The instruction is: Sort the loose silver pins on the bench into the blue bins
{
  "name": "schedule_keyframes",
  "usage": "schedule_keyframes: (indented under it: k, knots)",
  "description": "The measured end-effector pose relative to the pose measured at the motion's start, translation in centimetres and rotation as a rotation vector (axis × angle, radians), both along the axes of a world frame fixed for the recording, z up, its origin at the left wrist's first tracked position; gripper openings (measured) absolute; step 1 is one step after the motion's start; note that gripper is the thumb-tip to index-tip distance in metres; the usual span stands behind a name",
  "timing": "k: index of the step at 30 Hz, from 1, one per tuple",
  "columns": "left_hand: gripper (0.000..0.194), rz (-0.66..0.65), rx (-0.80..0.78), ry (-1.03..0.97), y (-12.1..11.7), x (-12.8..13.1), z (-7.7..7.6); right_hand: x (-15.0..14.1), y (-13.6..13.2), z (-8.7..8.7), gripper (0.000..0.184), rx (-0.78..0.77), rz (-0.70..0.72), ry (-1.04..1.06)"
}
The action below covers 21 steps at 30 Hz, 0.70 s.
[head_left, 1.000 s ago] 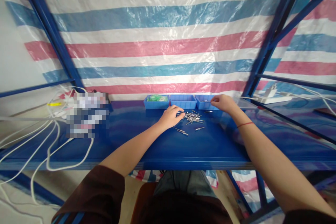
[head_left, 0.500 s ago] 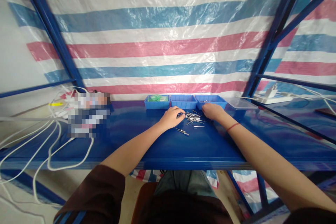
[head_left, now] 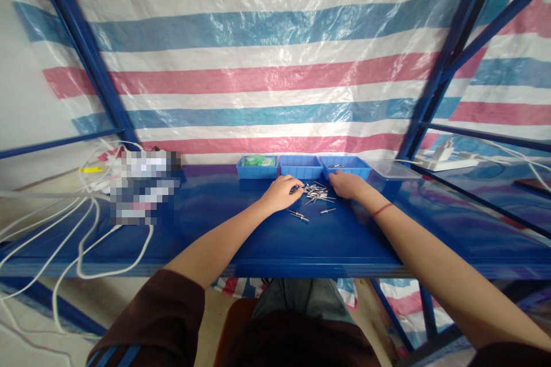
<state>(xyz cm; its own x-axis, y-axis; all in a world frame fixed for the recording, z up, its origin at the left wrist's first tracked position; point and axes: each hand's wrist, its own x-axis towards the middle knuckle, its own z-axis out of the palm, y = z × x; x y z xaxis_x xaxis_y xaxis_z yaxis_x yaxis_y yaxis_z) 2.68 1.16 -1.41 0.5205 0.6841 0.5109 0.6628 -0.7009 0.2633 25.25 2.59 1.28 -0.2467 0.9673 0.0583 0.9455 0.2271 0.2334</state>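
A loose pile of silver pop rivets (head_left: pixel 317 192) lies on the blue tabletop (head_left: pixel 258 241). My left hand (head_left: pixel 280 192) rests at the pile's left side, its fingers curled round some rivets that show between thumb and fingers. My right hand (head_left: pixel 346 185) is on the pile's other side, in front of the right blue bin (head_left: pixel 359 170). Its fingers are bent together and point down; whatever they pinch is hidden. Nearer to me lie a couple of stray rivets (head_left: pixel 298 215) and a single rivet (head_left: pixel 328 211). A few rivets show inside the right bin.
Left of that bin stand a middle blue bin (head_left: pixel 301 169) and a left bin (head_left: pixel 257 172) holding green-and-white packets. A clear plastic lid (head_left: pixel 396 170) lies at the right, near a white power strip (head_left: pixel 447 161). White cables (head_left: pixel 90 229) spread over the table's left end.
The single rivet in front of the pile has turned and shifted slightly. My right hand has moved down a little; my left hand stays nearly still.
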Motion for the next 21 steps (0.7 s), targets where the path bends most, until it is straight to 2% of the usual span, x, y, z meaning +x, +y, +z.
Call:
schedule_keyframes:
  k: [9, 12, 13, 15, 18, 21]
  knots:
    - [0.023, -0.028, -0.005, 0.003, -0.4, 0.1, 0.2, -0.7, -0.6, 0.7, 0.029, 0.03, -0.001, 0.069]
    - [0.023, -0.043, 0.007, 0.002, -0.4, 0.2, 0.3, -0.7, -0.7, 1.2, 0.026, 0.043, 0.054, 0.128]
    - [0.023, -0.045, 0.011, -0.003, -0.4, 0.2, 0.3, -0.9, -0.9, 1.3, 0.025, 0.055, 0.1, 0.225]
    - [0.024, -0.055, 0.012, -0.036, -0.6, 0.4, 0.5, -1.6, -1.3, 1.7, 0.02, 0.053, 0.215, 0.562]
    - [0.027, -0.079, -0.014, -0.135, -1.0, 0.6, 0.9, -3.3, -2.2, 1.8, 0.022, -0.061, 0.339, 1.085]
    - [0.024, -0.071, -0.057, -0.2, -1.1, 0.8, 1.2, -4.7, -3.0, 1.8, 0.028, -0.174, 0.397, 1.281]
